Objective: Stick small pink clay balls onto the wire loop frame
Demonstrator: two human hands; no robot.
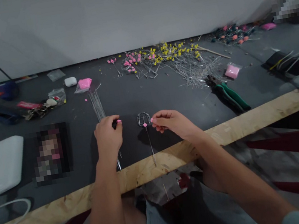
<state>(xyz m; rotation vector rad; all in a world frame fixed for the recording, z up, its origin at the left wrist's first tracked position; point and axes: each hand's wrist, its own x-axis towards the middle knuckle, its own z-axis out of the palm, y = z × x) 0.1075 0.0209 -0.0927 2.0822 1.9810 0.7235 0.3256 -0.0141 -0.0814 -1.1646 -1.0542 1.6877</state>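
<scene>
Fingers of the left hand (pixel 108 135) pinched a pink bead (pixel 118 121); the right hand (pixel 172 122) pinched another beside the wire cage (pixel 143 118). Beads that tiny could slip and roll off.

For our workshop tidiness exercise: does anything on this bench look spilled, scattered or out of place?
Yes. The thin wires at the back lie in a loose tangle, mixed with yellow beads and pink beads, and a few beads have strayed onto the dark mat. The green pliers lie askew near the wooden edge.
</scene>
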